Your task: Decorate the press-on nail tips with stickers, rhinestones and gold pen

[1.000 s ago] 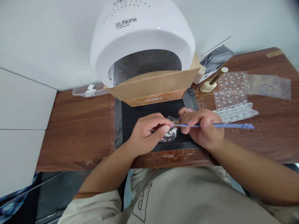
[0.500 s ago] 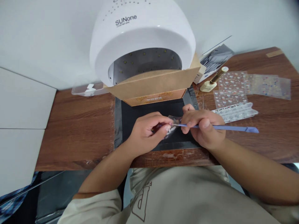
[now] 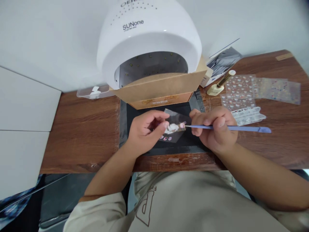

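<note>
My left hand point(image 3: 147, 130) is closed in a pinch on the left edge of a small clear sticker sheet point(image 3: 175, 126), holding it above the black mat point(image 3: 131, 117). My right hand point(image 3: 214, 129) grips a thin blue tool point(image 3: 241, 128) like a pen. The tool's tip touches a small pink piece at the sheet's right side. White and pink stickers show on the sheet.
A white dome nail lamp point(image 3: 149, 42) stands on a brown cardboard box point(image 3: 159, 87) behind the mat. At the right lie clear sticker sheets point(image 3: 263, 88), a cream bottle with a gold cap point(image 3: 218, 85) and a grey packet point(image 3: 222, 62). A clear tray point(image 3: 94, 92) sits at the left.
The hands have drawn apart a little. The sticker sheet, earlier mostly hidden under the fingers, is now lifted and plainly in view, with the tool tip at its right side.
</note>
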